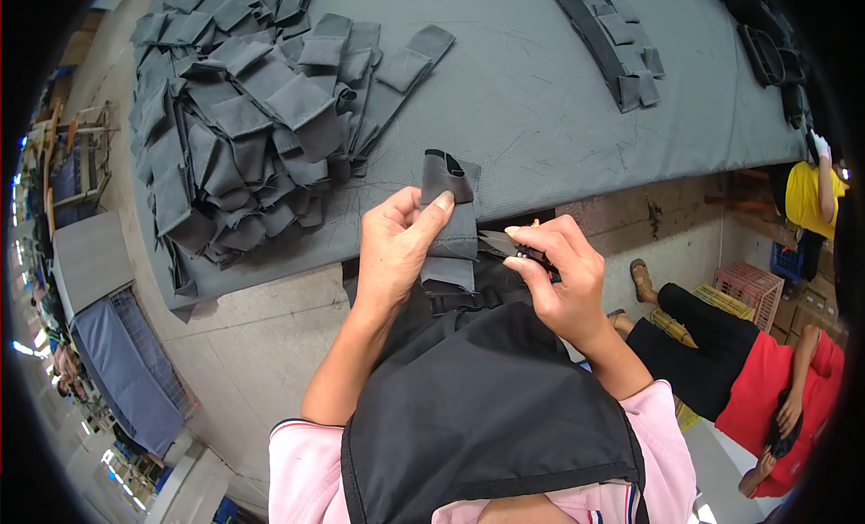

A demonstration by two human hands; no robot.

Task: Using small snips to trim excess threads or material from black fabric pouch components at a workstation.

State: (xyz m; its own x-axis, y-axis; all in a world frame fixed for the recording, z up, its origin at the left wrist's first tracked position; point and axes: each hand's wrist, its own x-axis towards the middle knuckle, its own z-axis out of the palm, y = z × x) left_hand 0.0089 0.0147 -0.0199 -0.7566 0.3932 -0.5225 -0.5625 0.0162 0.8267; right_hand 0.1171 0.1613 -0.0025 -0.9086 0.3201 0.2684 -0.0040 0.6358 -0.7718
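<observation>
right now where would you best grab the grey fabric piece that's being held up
Pinch the grey fabric piece at its free upper part, coming from the left as the left hand does: it hangs upright, and the right hand with snips works its right edge.

left hand (396, 245) grips grey fabric piece (453, 219); right hand (560, 276) holds snips (505, 246).

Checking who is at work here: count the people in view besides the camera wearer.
2. One person in a red top sits low at the right, legs stretched toward the table. One in a yellow top is at the far right edge. Others may be hidden.
</observation>
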